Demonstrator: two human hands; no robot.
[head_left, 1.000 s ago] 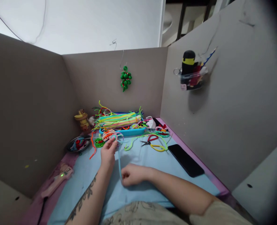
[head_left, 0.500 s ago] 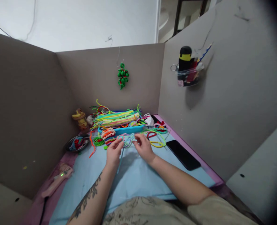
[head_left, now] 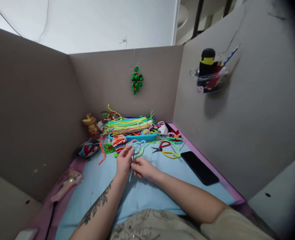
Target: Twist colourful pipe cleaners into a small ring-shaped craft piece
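We hold a looped pipe cleaner piece (head_left: 130, 144) over the middle of the surface (head_left: 147, 196), in front of the blue tray (head_left: 147, 137). Our left hand (head_left: 124, 159) keeps a narrow grip on it, thumb against fingers, with loops standing above the fingertips. A pale blue strand (head_left: 130, 176) hangs below. Our right hand (head_left: 143, 168) is just beside that strand, fingers curled in close; whether they pinch it or only touch it, we cannot tell.

We judge the step in hand to be shaping the strand around the loops. The next move seems to call for a firm left pinch so the loops stay together, with our right fingertips guiding the loose end. The scissors (head_left: 159, 149) lie open to the right, near the phone (head_left: 199, 167), and neither hand touches them.
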